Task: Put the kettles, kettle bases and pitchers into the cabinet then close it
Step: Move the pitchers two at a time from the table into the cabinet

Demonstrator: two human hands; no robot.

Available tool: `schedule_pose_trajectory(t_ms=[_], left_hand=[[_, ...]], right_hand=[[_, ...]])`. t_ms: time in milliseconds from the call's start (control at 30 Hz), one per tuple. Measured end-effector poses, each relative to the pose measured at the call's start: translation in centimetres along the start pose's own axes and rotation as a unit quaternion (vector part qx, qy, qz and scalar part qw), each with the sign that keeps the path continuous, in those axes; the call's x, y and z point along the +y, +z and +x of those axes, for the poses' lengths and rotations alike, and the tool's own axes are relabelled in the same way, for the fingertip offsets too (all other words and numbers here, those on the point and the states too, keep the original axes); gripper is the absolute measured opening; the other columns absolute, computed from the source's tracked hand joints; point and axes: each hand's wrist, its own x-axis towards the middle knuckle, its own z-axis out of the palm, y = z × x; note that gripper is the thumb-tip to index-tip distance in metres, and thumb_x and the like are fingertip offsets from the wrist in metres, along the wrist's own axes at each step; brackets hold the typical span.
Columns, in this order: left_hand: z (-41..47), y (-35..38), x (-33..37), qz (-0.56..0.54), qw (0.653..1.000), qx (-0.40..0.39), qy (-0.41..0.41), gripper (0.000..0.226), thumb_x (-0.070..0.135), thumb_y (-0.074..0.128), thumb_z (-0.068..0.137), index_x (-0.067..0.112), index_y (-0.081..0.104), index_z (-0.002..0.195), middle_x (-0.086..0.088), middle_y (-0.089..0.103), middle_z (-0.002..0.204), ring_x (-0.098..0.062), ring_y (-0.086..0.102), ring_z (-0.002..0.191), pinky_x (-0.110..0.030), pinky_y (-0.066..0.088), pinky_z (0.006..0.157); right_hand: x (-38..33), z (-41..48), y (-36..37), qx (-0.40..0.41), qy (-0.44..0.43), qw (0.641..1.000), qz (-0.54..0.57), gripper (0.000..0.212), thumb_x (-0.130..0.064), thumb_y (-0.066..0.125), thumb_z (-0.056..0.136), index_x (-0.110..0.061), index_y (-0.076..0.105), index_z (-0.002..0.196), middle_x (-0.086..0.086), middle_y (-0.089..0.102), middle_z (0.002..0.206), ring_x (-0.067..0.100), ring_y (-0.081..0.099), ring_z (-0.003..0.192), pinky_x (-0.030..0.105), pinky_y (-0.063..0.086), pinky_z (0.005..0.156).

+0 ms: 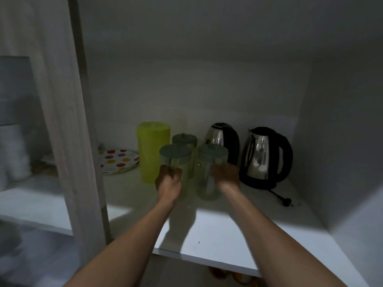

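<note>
Both my arms reach into the dim cabinet. My left hand (169, 179) grips the handle of a clear pitcher with a grey-green lid (175, 154). My right hand (227, 176) holds a second clear lidded pitcher (212, 154) beside it. A third lidded pitcher (184, 139) stands just behind them. Two steel kettles with black handles stand at the back right: one further back (222, 139), one on its black base (266, 155) with a cord and plug (285, 200) trailing forward.
A tall lime-green cylinder (153, 152) stands left of the pitchers, with a polka-dot plate (119, 160) beside it. The white shelf (228, 235) has a lit front edge. A wooden door edge (83, 141) stands at left; the cabinet wall (342, 141) closes the right.
</note>
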Motion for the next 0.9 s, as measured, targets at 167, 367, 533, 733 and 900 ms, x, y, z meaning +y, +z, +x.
schedule_pose_trajectory(t_ms=[167,367,533,733,900], left_hand=[[0.8,0.8,-0.3,0.0,1.0,-0.001,-0.002,0.022,0.023,0.052,0.098,0.001,0.05,0.099,-0.011,0.052,0.078,-0.03,0.049,0.073,-0.033,0.033,0.062],[0.7,0.9,0.2,0.006,1.0,0.0,-0.024,0.025,0.029,0.056,0.097,0.005,0.053,0.104,-0.01,0.057,0.09,-0.027,0.049,0.077,-0.029,0.035,0.066],[0.1,0.2,0.8,0.06,0.997,-0.003,-0.041,0.049,0.042,0.064,0.091,0.005,0.047,0.119,-0.012,0.058,0.102,-0.034,0.057,0.09,-0.035,0.042,0.07],[-2.1,-1.8,2.9,0.171,0.984,0.052,-0.015,0.057,0.052,0.064,0.087,0.011,0.045,0.122,-0.017,0.055,0.116,-0.04,0.053,0.107,-0.045,0.046,0.086],[-4.7,-4.3,4.9,0.22,0.973,0.021,0.069,0.059,0.053,0.057,0.091,0.013,0.043,0.132,-0.017,0.052,0.127,-0.037,0.049,0.116,-0.048,0.044,0.094]], right_hand=[[0.5,0.0,0.1,-0.003,0.023,1.0,0.008,0.032,-0.029,0.067,0.091,0.001,0.073,0.08,0.02,0.074,0.084,0.036,0.072,0.088,0.037,0.052,0.073],[0.0,-0.9,-0.8,-0.021,0.043,0.999,-0.004,0.03,-0.029,0.065,0.093,-0.001,0.073,0.098,0.02,0.074,0.104,0.035,0.068,0.105,0.026,0.038,0.069],[-0.6,-1.3,-1.8,-0.037,0.058,0.996,-0.053,0.057,-0.049,0.074,0.085,-0.004,0.065,0.12,0.019,0.069,0.124,0.037,0.065,0.116,0.028,0.046,0.077],[-2.1,-3.2,-4.0,-0.008,0.023,0.99,-0.14,0.088,-0.067,0.069,0.077,-0.008,0.044,0.136,0.018,0.057,0.134,0.039,0.056,0.125,0.043,0.054,0.094],[-4.7,-6.0,-5.8,0.013,-0.006,0.983,-0.18,0.056,-0.055,0.063,0.087,-0.01,0.06,0.121,0.018,0.065,0.121,0.04,0.06,0.118,0.047,0.053,0.096]])
